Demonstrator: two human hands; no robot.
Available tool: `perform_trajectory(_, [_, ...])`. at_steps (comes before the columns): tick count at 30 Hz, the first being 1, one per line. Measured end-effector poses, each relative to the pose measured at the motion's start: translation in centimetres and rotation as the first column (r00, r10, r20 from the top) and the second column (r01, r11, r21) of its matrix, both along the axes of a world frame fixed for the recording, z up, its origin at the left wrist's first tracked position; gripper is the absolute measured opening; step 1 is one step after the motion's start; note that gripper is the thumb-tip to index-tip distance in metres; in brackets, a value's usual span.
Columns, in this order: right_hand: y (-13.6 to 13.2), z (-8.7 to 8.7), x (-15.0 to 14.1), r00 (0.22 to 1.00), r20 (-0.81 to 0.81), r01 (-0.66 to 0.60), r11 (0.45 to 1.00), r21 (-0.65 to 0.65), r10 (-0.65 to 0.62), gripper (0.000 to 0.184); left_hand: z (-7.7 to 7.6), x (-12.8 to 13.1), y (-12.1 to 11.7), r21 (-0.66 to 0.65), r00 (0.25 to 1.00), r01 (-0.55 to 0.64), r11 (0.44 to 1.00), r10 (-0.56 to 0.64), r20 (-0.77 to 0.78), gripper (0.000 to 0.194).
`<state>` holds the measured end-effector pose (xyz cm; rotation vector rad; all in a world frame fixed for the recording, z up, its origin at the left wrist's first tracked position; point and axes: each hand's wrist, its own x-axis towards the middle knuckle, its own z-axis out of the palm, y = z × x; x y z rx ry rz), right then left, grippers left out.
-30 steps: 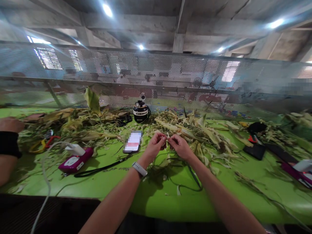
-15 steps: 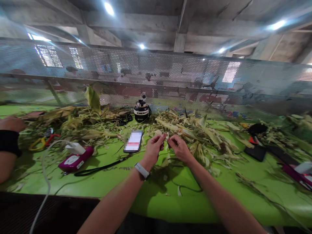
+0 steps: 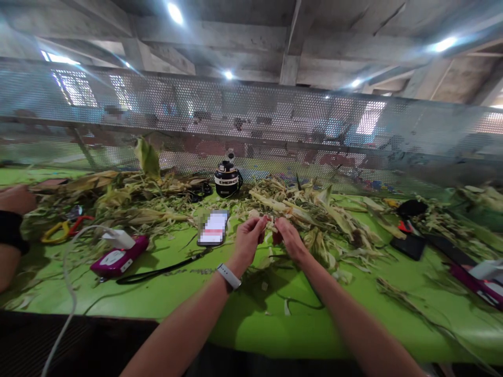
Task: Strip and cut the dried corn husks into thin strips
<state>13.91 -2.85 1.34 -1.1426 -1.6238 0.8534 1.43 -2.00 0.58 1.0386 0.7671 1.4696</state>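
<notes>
From my remote station I note a small pale piece (image 3: 270,224) between the fingertips of the left hand (image 3: 247,241) and right hand (image 3: 291,239), close together above the bench (image 3: 255,330); its long axis and which fingers grip it, I cannot tell

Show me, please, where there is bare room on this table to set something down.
Two patches of the table look bare: between the strap, the left forearm and the front edge, and between the right forearm and the stalk. Husks crowd both sides of the jug and the area behind the hands.
</notes>
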Motion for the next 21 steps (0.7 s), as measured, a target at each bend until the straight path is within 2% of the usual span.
perform_trajectory(3, [0.17,-0.34,-0.24,0.995,0.063,0.071,0.997,0.026,-0.072,0.038,0.16,0.29,-0.48,0.028,0.997,-0.031,0.999,0.033,-0.076,0.041])
perform_trajectory(8, [0.59,-0.77,-0.36,0.978,0.072,0.175,0.962,0.208,-0.194,0.034,0.30,0.50,-0.94,0.078,0.982,-0.043,0.996,0.057,-0.181,0.040])
perform_trajectory(12, [0.63,-0.81,-0.28,0.917,0.104,0.338,0.891,0.304,-0.384,0.034,0.11,0.71,-0.86,0.057,0.985,-0.098,0.994,0.105,-0.138,0.041])
perform_trajectory(14, [0.66,-0.83,-0.23,0.901,0.104,0.371,0.874,0.315,-0.420,0.034,0.09,0.76,-0.78,0.029,0.989,-0.109,0.994,0.112,-0.093,0.041])
perform_trajectory(16, [0.74,-0.87,-0.18,0.914,0.104,0.347,0.886,0.307,-0.393,0.034,0.16,0.69,-0.76,-0.007,0.997,-0.050,0.999,0.049,-0.064,0.043])
perform_trajectory(18, [0.83,-0.91,-0.09,0.935,0.106,0.297,0.908,0.294,-0.340,0.033,0.29,0.53,-0.83,-0.058,0.995,0.084,0.995,-0.087,-0.056,0.044])
perform_trajectory(21, [0.92,-0.92,0.09,0.951,0.100,0.256,0.928,0.270,-0.292,0.034,0.49,0.23,-1.03,-0.130,0.964,0.247,0.960,-0.258,-0.070,0.045])
